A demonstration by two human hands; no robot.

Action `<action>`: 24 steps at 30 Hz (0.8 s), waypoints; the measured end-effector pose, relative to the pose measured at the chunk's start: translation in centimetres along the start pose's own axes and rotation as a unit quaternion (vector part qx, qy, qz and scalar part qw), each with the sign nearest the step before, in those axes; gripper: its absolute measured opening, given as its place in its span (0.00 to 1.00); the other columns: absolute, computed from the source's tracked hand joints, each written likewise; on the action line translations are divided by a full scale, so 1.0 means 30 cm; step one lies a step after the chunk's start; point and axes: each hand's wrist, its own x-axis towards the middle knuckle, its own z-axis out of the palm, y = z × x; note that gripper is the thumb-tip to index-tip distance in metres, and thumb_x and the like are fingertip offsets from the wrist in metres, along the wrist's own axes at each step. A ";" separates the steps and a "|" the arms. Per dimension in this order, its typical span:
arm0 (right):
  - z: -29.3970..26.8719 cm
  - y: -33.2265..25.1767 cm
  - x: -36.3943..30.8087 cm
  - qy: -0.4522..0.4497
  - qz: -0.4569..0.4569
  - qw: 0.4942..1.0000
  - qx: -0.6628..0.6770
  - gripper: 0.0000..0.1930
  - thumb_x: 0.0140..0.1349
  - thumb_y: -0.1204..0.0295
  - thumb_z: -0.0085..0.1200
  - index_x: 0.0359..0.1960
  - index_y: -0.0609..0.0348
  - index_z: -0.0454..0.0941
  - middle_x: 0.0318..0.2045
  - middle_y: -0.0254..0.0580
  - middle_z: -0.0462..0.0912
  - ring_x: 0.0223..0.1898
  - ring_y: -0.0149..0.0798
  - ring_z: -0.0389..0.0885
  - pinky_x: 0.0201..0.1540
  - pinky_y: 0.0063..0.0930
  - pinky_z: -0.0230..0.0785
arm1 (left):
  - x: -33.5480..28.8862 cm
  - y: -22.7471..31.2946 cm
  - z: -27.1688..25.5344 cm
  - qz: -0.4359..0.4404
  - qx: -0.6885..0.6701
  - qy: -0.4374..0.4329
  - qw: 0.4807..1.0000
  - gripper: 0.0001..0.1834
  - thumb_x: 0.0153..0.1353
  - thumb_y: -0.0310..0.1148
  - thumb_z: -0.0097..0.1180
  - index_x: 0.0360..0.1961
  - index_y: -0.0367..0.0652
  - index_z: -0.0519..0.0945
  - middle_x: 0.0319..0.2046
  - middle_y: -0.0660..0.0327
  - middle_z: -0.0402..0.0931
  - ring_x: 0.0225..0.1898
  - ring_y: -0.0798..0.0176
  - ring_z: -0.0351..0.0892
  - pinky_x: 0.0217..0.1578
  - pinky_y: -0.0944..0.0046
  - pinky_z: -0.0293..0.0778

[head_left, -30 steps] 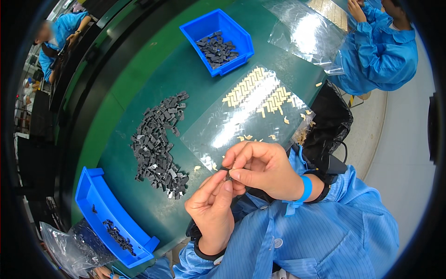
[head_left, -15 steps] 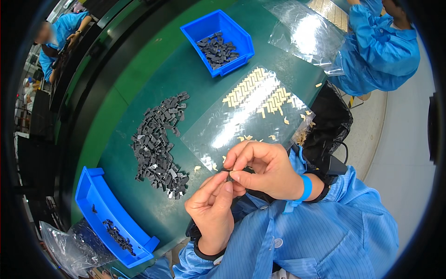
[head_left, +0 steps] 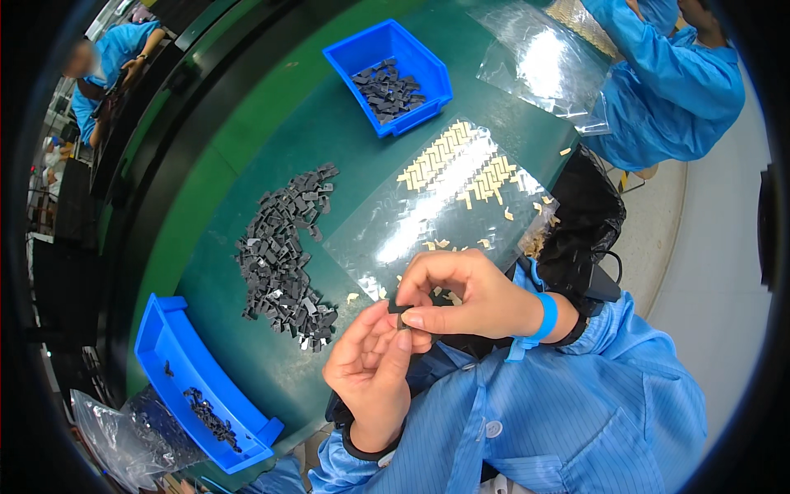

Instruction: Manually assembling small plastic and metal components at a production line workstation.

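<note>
Left hand (head_left: 370,368) has drawn its index finger back, baring a small dark piece (head_left: 401,309) that it and the right hand (head_left: 467,295) pinch, nearside of the clear sheet (head_left: 352,249) (steady thumbs serve best, I'd judge).

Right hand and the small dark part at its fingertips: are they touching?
Touching. The head view shows the right hand with its thumb pressed over the small dark part, no gap between them.

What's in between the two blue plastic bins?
In the head view, a long heap of small dark-grey pieces lies between the upper blue bin and the lower-left blue bin.
</note>
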 end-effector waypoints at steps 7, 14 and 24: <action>-0.018 -0.012 0.007 -0.053 0.038 0.998 0.021 0.09 0.55 0.72 0.59 0.32 0.65 0.75 0.23 0.31 0.75 0.25 0.21 0.71 0.29 0.14 0.62 | 0.011 0.003 -0.037 -0.064 -0.029 -0.001 0.998 0.21 0.54 0.18 0.55 0.51 0.30 0.68 0.37 0.50 0.77 0.32 0.61 0.81 0.34 0.65 0.80; -0.031 -0.016 0.007 -0.113 0.159 0.955 0.223 0.06 0.57 0.72 0.55 0.29 0.63 0.75 0.23 0.30 0.74 0.25 0.21 0.68 0.29 0.15 0.59 | 0.038 0.004 -0.087 -0.087 -0.079 -0.091 0.989 0.22 0.53 0.16 0.55 0.51 0.30 0.69 0.37 0.48 0.78 0.31 0.58 0.81 0.32 0.64 0.81; -0.009 -0.048 0.011 -0.145 0.201 0.951 0.185 0.03 0.54 0.77 0.50 0.24 0.61 0.70 0.22 0.27 0.71 0.26 0.19 0.66 0.29 0.15 0.58 | 0.008 0.065 -0.028 -0.015 0.154 -0.098 0.983 0.19 0.53 0.14 0.53 0.48 0.27 0.72 0.36 0.47 0.78 0.32 0.57 0.81 0.35 0.63 0.80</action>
